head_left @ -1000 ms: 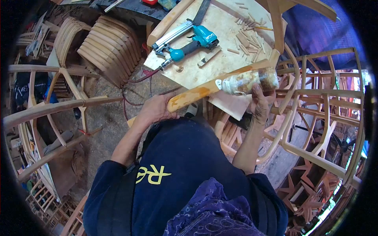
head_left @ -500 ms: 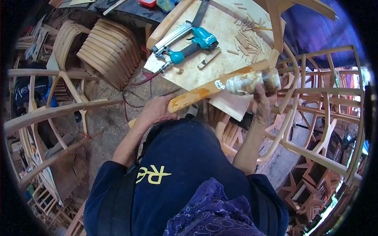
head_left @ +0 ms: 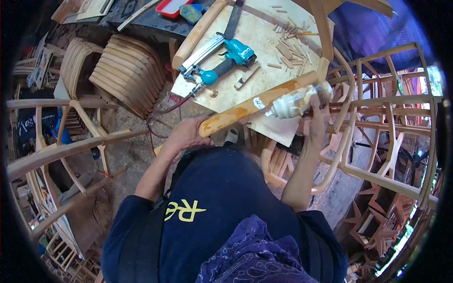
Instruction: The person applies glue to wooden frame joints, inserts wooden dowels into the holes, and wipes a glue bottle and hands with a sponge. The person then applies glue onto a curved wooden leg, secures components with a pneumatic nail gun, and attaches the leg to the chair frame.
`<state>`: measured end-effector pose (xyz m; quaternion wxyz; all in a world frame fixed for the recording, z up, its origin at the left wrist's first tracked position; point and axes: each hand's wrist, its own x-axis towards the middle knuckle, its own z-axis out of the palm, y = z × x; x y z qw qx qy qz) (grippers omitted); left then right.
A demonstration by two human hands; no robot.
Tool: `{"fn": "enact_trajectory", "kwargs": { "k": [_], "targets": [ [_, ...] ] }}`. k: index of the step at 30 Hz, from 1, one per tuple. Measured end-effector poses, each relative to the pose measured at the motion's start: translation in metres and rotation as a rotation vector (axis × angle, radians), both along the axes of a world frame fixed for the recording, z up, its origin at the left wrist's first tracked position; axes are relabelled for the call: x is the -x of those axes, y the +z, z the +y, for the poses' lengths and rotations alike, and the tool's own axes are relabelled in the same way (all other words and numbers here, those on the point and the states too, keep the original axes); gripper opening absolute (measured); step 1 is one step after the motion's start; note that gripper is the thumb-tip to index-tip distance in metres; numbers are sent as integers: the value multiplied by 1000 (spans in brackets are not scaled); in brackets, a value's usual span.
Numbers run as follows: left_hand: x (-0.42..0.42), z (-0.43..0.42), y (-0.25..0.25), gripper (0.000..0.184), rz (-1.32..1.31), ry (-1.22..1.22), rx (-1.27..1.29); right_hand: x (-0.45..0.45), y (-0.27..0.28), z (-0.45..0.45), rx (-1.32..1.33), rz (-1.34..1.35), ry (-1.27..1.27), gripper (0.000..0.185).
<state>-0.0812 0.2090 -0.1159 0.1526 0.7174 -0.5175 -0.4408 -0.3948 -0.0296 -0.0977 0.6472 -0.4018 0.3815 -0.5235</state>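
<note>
My left hand [head_left: 183, 136] is wrapped round the near end of a long, pale wooden piece [head_left: 231, 114] with darker brown patches on its face. In my right hand [head_left: 317, 121] is a plastic glue bottle [head_left: 290, 104], smeared with white glue and lying almost level, its narrow end toward the left. The bottle is close against the wood's lower edge; whether they touch I cannot tell. A white spot [head_left: 258, 103] shows on the wood just left of the bottle. Beyond, a teal staple gun [head_left: 222, 63] lies on a plywood board [head_left: 207, 100].
Loose dowels [head_left: 290, 54] and a small wood block [head_left: 247, 75] lie on the board. A red tray [head_left: 172, 7] is at the back. Stacked curved wooden parts [head_left: 125, 75] stand left. Chair frames [head_left: 387, 104] crowd the right, and another wooden frame [head_left: 61, 153] the left.
The bottle in my right hand has tilted, its narrow end lower and its base higher. My left hand keeps its hold on the wooden piece. The whole view has shifted slightly.
</note>
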Motion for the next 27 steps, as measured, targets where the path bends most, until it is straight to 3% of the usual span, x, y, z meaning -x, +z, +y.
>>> {"fn": "enact_trajectory", "kwargs": {
  "k": [1, 9, 12, 16, 20, 25, 27],
  "targets": [
    [-2, 1, -5, 76, -2, 0, 4, -9, 13, -3, -91, 26, 36, 43],
    [-5, 6, -31, 80, -85, -36, 25, -116, -24, -114, -481, -147, 400, 42],
    [-5, 5, -8, 83, -93, -40, -24, -164, -29, -153, -577, -129, 550, 43],
    [-11, 19, -21, 73, -67, 34, 154, -202, -55, -202, -771, -186, 660, 43],
    [-24, 30, 6, 78, -119, 26, 39, -205, -76, -223, -1019, -82, 537, 52],
    [-37, 44, 8, 77, -130, 17, 51, -199, -72, -228, -1120, -135, 444, 65],
    [-42, 48, 7, 77, -137, 10, 67, -195, -77, -230, -1009, -99, 504, 76]
  ]
}}
